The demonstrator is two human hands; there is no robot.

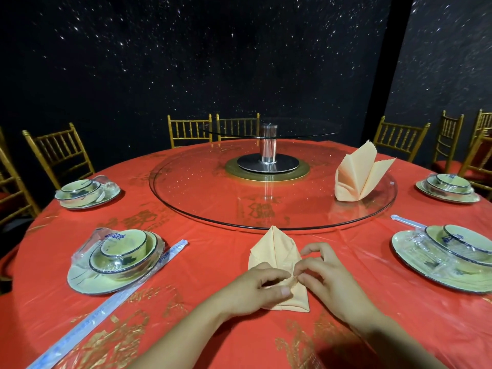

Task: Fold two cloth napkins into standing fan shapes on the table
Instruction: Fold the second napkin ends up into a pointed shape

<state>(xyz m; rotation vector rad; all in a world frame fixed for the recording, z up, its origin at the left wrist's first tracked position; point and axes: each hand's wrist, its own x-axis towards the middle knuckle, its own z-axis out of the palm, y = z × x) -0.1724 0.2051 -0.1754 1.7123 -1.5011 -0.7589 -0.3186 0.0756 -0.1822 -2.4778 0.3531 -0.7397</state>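
Item one, finished napkin: peach cloth, standing upright in a fan on the right of the glass turntable, so by my reckoning half the task is done. Item two, second napkin: lies flat and part-folded, point away, on the red tablecloth at the near edge, with the left hand and right hand together at its middle, fingers pinching a fold; pleating and standing appear left to do. Surroundings: round table with wrapped dish sets, gold chairs, a black speckled wall.
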